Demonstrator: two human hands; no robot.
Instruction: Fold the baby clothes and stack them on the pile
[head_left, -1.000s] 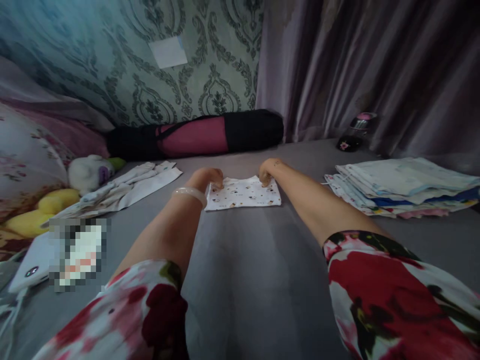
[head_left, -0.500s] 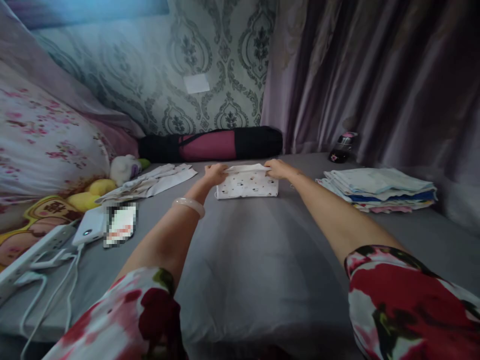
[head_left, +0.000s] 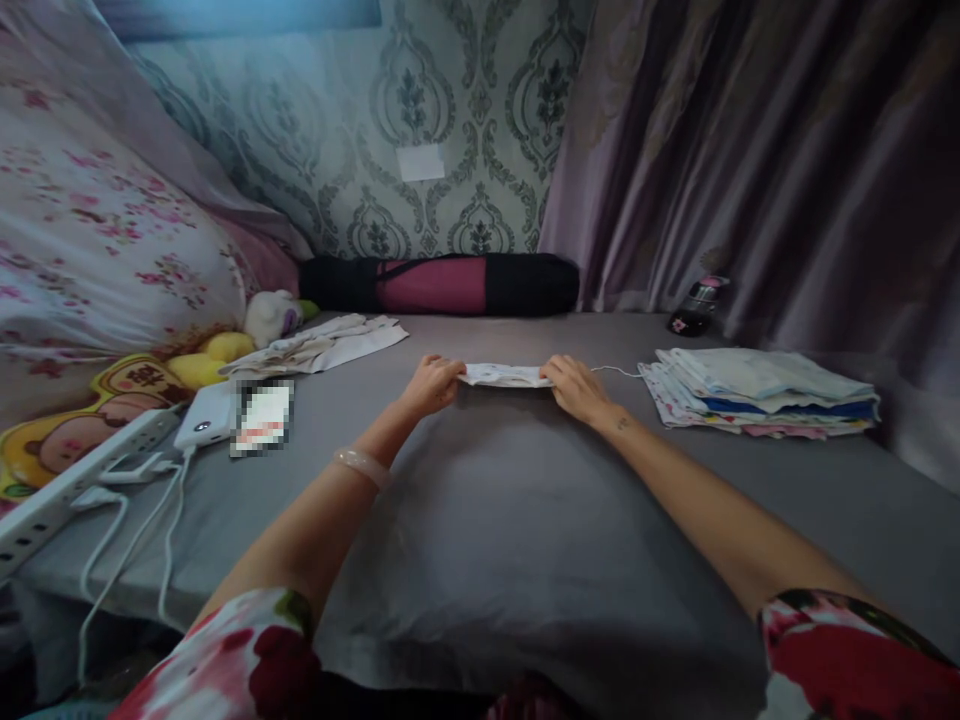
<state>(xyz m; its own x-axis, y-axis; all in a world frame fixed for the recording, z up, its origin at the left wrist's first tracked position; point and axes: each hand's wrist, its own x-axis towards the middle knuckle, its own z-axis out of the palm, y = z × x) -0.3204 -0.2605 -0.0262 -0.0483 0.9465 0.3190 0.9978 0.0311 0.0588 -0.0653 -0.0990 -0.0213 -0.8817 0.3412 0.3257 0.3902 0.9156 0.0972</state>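
Floral sleeves point(head_left: 232, 650) fill the lower left and lower right corners, and a grey bedsheet point(head_left: 510, 540) spreads across the foreground, lightly creased. At the left edge, a white power strip point(head_left: 90, 475) lies slantwise beside a white power bank point(head_left: 204, 415) with a cable. At the centre of the frame is a folded white cloth point(head_left: 504, 376), a narrow band whose long axis runs left to right, nearly level. The left hand point(head_left: 436, 384) grips its left end and the right hand point(head_left: 576, 388) its right end, fingers closed on both; whether it touches the sheet, I cannot tell. Folded cloths point(head_left: 765, 375) are stacked at right; loose pale cloths point(head_left: 322, 345) lie left of centre. Farther back, a dark bottle point(head_left: 696, 305) stands at right, and a black-and-maroon bag point(head_left: 431, 285) lies lengthwise beneath damask wallpaper point(head_left: 412, 90), with mauve curtains point(head_left: 675, 150) filling the upper right.
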